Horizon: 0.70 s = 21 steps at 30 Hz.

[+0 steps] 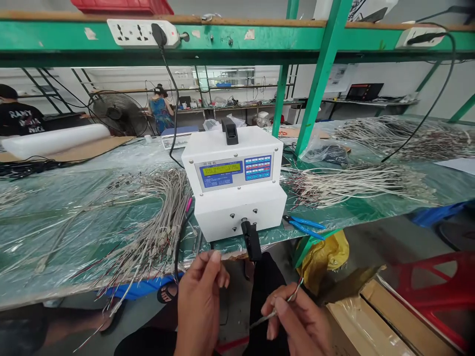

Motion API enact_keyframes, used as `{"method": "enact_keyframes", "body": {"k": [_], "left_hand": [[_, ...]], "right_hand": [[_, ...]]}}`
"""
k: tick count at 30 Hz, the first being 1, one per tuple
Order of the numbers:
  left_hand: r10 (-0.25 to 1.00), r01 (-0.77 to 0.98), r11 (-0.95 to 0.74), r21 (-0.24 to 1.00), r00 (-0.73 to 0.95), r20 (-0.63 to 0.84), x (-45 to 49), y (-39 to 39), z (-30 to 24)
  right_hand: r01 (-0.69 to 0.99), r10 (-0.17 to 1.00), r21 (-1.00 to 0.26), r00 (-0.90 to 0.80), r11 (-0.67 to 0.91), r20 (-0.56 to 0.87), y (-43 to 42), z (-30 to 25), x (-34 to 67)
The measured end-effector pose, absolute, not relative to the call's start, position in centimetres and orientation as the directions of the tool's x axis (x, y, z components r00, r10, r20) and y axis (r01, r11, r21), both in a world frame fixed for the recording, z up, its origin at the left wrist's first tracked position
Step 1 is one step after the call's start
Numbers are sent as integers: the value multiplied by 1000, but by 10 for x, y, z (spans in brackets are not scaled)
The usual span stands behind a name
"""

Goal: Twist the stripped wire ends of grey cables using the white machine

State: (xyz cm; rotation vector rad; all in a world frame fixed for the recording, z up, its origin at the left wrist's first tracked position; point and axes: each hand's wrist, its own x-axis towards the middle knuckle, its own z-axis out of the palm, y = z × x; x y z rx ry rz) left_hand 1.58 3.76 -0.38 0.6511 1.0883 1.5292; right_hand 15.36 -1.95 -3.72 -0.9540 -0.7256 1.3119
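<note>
My right hand pinches a thin grey cable with short coloured wire ends pointing up toward the machine. My left hand is raised beside it, fingers curled with thumb and fingertips pressed together; what they grip is too thin to see. Both hands are below the table edge, in front of a white box machine with a yellow-green display, a blue keypad and a black clamp sticking out of its front.
Bundles of grey cables lie left of the machine, more cables to its right, on the plastic-covered green table. Blue-handled cutters lie by the machine. A cardboard box and red stool stand lower right. Other people work far behind.
</note>
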Motion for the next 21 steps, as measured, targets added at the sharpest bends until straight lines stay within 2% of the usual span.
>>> {"method": "enact_keyframes", "body": {"k": [1,3,5,10,14,18,21], "left_hand": [[971,-292,75,954,-197,-137,12,46,-1],[987,1,148,989,-57,-148,9,64,5],[983,134,166,977,62,-175,12,81,11],[936,73,266,961,219,-275,30,113,10],[904,-46,358,933,269,-334,35,116,-2],[903,-118,377,919,269,-336,33,111,-9],[902,-149,381,913,277,-331,32,110,-10]], "right_hand": [[-386,983,-922,178,19,-54,-17,-37,155],[-262,979,-964,205,39,-17,-12,-35,154],[-160,981,-987,196,32,0,-5,-32,151],[12,977,-1000,212,11,14,8,-29,139],[122,974,-991,211,51,76,13,-35,135],[269,959,-956,219,119,181,18,-38,134],[410,920,-889,231,203,316,22,-38,132]]}}
